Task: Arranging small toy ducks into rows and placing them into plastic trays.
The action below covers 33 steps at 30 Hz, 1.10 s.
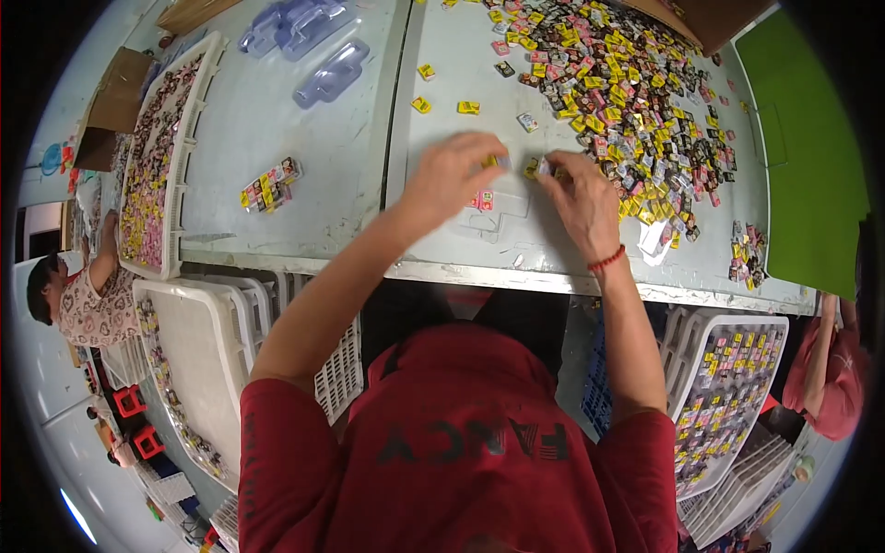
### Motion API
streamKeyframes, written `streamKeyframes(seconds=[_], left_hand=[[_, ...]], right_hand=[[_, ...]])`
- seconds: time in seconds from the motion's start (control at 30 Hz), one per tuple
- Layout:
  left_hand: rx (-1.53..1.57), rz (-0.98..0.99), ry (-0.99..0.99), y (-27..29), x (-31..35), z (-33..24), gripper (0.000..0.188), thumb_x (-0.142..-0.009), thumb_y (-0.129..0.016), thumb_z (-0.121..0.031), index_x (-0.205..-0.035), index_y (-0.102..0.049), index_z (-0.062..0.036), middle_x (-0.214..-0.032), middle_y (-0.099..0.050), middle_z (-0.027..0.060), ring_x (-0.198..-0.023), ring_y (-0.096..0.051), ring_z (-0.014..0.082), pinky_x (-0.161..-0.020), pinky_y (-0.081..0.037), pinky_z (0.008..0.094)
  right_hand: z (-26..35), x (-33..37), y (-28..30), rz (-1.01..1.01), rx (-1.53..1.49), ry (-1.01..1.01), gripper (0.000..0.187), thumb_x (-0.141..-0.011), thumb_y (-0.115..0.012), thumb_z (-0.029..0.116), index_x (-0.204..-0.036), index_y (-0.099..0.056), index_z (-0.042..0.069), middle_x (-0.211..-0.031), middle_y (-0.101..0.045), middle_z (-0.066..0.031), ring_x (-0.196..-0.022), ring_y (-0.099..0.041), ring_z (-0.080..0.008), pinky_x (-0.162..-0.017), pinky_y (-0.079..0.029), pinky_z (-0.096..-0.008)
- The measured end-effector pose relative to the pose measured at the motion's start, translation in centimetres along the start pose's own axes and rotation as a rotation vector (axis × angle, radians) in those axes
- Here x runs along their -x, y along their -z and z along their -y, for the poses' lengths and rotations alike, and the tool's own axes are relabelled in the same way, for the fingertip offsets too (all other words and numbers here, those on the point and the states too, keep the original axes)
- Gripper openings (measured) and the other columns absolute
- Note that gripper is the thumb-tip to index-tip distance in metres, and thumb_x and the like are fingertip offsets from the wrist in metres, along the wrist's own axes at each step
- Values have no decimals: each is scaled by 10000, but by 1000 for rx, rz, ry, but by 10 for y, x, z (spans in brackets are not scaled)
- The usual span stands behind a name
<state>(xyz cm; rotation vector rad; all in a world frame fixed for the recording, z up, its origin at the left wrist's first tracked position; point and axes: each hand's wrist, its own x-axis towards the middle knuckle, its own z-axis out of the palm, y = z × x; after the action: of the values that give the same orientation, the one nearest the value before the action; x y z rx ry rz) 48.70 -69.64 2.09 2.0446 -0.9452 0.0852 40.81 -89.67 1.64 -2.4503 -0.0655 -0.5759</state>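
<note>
My left hand [454, 182] is closed at the fingertips around a small yellow packet [494, 161], partly covered by the fingers and slightly blurred. To its right, my right hand [583, 198] pinches another small packet [534, 169] with yellow on it. Between and below the hands lies a clear plastic tray [502, 224] on the table. Pink packets [482, 200] sit at its upper left. A large loose heap of yellow, pink, black and white packets [636, 120] spreads just beyond and right of my right hand.
A filled group of packets [271, 185] lies left of the table seam, another [748, 253] at the right. Empty clear trays [334, 72] rest farther back. A white crate of packets [166, 166] stands at the left, stacked crates [728, 396] below right. People work on both sides.
</note>
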Motion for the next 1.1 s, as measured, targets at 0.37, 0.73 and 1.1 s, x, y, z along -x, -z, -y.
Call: streamKeyframes(seconds=[0.37,0.73,1.1], left_hand=[[-76,99,-252,-23,32,-1,238,-704,-727,-60,-925,-649,-15,-989,-627,65,-977,-595,240,-867,-493,313],[-37,105,-289,-24,38,10,218,-758,-705,-44,-960,-655,23,-1058,-641,94,-1046,-605,269,-864,-512,336],[49,46,-222,-19,43,6,178,-834,-660,-43,-996,-652,29,-1189,-604,124,-1104,-585,275,-910,-494,339]], right_hand=[[28,40,-11,95,-208,-208,273,-794,-740,104,-1047,-655,47,-919,-655,-104,-718,-624,-204,-643,-503,-287],[35,44,-19,13,32,-43,224,-767,-728,73,-985,-688,41,-1025,-665,-131,-848,-653,-297,-746,-532,-353],[51,65,-21,131,322,80,380,-839,-642,153,-1185,-597,3,-1251,-548,-127,-1097,-512,-326,-937,-399,-437]])
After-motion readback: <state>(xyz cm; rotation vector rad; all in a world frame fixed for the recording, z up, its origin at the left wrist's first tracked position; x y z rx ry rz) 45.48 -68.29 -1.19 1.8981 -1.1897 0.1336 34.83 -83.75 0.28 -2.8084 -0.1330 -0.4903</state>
